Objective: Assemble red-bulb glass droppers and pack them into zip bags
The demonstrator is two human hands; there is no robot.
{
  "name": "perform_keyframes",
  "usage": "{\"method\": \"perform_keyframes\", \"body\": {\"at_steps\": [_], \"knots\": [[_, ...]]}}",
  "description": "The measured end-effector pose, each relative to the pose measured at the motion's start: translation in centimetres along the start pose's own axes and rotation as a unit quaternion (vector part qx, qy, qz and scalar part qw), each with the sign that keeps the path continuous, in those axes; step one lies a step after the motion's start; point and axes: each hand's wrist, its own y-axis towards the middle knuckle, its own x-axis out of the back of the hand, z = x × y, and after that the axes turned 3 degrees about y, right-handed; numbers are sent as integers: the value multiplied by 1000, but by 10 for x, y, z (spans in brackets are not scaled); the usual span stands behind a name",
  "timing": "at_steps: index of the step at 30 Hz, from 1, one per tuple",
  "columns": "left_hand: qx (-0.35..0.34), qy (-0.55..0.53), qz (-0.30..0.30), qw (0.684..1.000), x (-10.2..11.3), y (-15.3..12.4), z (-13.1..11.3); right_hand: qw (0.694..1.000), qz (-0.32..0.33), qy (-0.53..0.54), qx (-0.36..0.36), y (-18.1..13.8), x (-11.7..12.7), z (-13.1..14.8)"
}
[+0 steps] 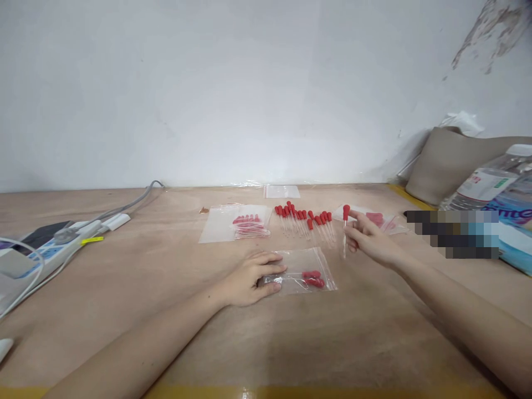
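My left hand [251, 276] lies on the open end of a clear zip bag [305, 270], fingers curled on the plastic; two red-bulbed droppers lie inside the bag. My right hand [368, 237] pinches one glass dropper with a red bulb [345, 224], held upright just right of the bag. Behind it a row of several loose red-bulbed droppers [305, 220] lies on the wooden table [266, 343]. A filled bag of droppers [245, 223] lies at the left of the row, another filled bag [376, 219] at the right.
An empty clear bag [281, 191] lies by the wall. A power strip with cables [54, 244] sits at the left. At the right are a water bottle [488, 183], a beige pouch [449, 160] and a blue-white pack [515, 238].
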Motion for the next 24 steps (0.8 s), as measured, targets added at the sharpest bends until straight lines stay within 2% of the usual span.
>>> {"method": "perform_keyframes", "body": {"at_steps": [3, 7, 10, 14, 17, 22, 24], "knots": [[0, -3, 0, 1000, 1, 0, 0, 995, -28, 95, -5, -18, -21, -7], [-2, -3, -8, 1000, 0, 0, 0, 986, -76, 141, -54, -22, -42, -16], [-4, -1, -7, 1000, -1, 0, 1, 969, -127, 194, -86, -19, -48, -18], [-3, 1, -6, 1000, -1, 0, 1, 953, -172, 233, -90, -19, -48, -17], [-1, 2, -6, 1000, 0, 0, 0, 960, -149, 221, -87, -24, -47, -17], [-2, -7, -18, 1000, 2, 0, -4, 982, -33, 169, -75, -34, -41, -18], [-3, -8, -20, 1000, 3, 0, -4, 989, -25, 130, -70, -34, -37, -19]]}}
